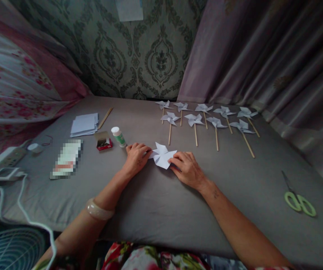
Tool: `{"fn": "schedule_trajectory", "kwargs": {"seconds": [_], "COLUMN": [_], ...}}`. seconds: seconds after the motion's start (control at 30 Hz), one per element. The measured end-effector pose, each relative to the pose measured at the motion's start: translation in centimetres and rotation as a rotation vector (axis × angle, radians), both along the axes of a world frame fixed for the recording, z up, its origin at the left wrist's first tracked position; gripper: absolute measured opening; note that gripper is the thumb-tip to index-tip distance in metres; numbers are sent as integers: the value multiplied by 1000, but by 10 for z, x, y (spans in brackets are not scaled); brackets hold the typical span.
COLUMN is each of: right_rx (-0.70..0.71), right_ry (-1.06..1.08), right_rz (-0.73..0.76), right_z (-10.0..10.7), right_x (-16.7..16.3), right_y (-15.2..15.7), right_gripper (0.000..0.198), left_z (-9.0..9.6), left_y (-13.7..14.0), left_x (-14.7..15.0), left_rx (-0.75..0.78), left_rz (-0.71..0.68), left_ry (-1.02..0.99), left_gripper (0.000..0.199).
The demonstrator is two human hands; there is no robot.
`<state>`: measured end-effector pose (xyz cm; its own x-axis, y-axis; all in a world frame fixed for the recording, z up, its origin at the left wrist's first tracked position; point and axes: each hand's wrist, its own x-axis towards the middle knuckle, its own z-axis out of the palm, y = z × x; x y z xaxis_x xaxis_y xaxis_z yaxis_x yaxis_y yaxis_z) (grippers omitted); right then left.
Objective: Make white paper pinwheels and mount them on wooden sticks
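Observation:
A white paper pinwheel [162, 155] without a stick lies between my hands over the grey cloth. My left hand [136, 157] pinches its left blade between thumb and fingers. On the other side, my right hand [188, 168] grips the right blade, fingertips on top and thumb below. Just beyond my left hand stands a glue stick [118, 137] with a white cap and green label. Left of it sits a small open red box [104, 142] with small dark metal pieces inside. Finished pinwheels on wooden sticks, such as this one [194, 120], lie in two rows at the back right.
Green-handled scissors [299, 203] lie at the far right. A stack of white paper [84, 125] and wooden sticks [105, 118] are at the back left. A power strip [5, 162] with a white cable [29, 219] runs along the left edge, above a fan [12, 249].

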<state>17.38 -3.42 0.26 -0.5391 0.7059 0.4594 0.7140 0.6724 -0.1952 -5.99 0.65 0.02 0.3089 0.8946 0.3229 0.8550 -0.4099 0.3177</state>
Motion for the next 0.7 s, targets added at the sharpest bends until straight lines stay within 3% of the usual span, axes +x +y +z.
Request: {"fn": "schedule_trajectory", "kwargs": {"seconds": [0.27,0.47,0.7], "right_rx": [-30,-126,-280], "right_ry": [-98,-104,-25], "right_rz": [88,60,23], "right_z": [3,1,2], "right_x": [-7,-8,-9], "right_y": [-7,-10,-9], "right_gripper": [15,15,17], "left_z": [0,6,13], "left_y": [5,-11,-38], "left_x": [13,21,24], "left_rx": [48,169,105], "left_rz": [-136,-85,-322], "left_ry": [59,32,55], "left_gripper": [24,23,20]}}
